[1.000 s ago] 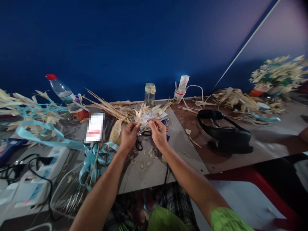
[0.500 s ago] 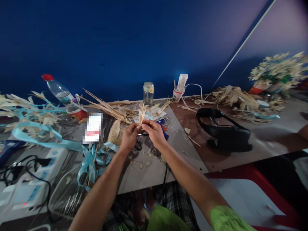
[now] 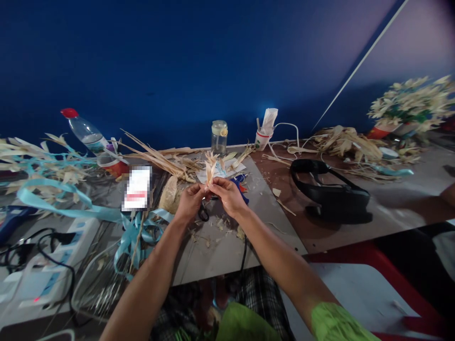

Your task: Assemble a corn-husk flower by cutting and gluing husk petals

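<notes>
Head view: bottle label (image 3: pixel 97 146), left of husk strips (image 3: pixel 209 176), too blurred to read; left hand (image 3: pixel 191 201), right hand (image 3: pixel 229 197) together, pinching strips.

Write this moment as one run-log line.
left hand: pinching pale husk piece | right hand: at its base | clear bottle: upright, behind

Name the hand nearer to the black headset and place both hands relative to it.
Right. The right hand is left of the black headset; the left hand is farther left, beyond the right one.
</notes>
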`<state>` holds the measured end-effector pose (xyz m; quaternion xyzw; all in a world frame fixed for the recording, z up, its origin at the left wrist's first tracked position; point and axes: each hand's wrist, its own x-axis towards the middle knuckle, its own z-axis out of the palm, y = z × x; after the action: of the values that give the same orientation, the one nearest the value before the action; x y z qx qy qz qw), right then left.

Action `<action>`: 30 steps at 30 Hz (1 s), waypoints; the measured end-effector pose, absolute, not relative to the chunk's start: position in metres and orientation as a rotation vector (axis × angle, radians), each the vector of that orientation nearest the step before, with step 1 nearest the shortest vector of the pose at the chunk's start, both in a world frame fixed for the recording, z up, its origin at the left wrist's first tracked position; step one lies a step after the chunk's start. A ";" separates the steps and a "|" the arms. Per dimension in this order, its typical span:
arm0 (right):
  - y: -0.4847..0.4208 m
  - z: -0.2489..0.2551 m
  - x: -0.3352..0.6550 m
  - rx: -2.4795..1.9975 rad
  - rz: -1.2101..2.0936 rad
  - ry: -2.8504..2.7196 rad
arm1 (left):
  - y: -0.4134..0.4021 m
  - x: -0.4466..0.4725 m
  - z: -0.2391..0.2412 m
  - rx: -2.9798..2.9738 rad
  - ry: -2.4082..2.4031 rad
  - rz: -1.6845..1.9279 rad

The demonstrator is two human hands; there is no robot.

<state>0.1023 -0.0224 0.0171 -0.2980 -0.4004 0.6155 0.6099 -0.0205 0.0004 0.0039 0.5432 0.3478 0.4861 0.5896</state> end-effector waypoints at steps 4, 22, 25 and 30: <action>-0.022 0.017 0.103 -0.665 1.438 -0.912 | 0.000 -0.022 0.003 1.256 0.753 1.077; -0.022 0.012 0.096 -0.828 1.539 -0.874 | 0.007 -0.027 0.011 1.085 0.767 1.321; -0.021 0.009 0.095 -0.894 1.450 -0.948 | 0.009 -0.028 0.009 1.110 0.794 1.331; -0.023 0.008 0.093 -0.949 1.372 -1.082 | 0.008 -0.027 0.012 1.027 0.817 1.314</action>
<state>0.0934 -0.0228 0.0085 -0.3999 -0.4563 0.5786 0.5450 -0.0266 0.0078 0.0121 0.4427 0.3522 0.5664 0.5993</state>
